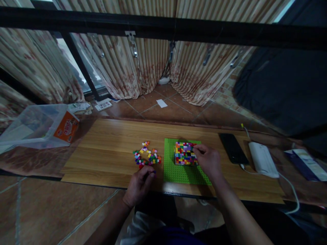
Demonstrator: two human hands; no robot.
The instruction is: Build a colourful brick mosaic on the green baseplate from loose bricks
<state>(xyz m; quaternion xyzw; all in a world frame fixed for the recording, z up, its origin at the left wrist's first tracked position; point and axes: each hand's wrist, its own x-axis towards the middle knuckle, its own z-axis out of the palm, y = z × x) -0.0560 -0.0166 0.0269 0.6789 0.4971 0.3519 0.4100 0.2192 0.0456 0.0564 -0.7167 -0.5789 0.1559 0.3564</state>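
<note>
A block built of many-coloured toy bricks (186,154) stands on the green studded baseplate (170,173). My right hand (208,158) reaches over the plate from the right, its fingertips pinched at the block's upper right corner. Whatever those fingers hold, if anything, is hidden. To the left of the plate lies a loose heap of small coloured bricks (153,157). Just in front of the heap, my left hand (140,183) is closed, with a small purple brick (154,172) showing at its fingertips.
On the wooden board (102,149), a black phone (233,148) and a white power bank (263,159) with a cable lie to the right. A clear plastic bin (38,119) with an orange label stands at the left. A dark metal bar (163,25) crosses beyond, before curtains.
</note>
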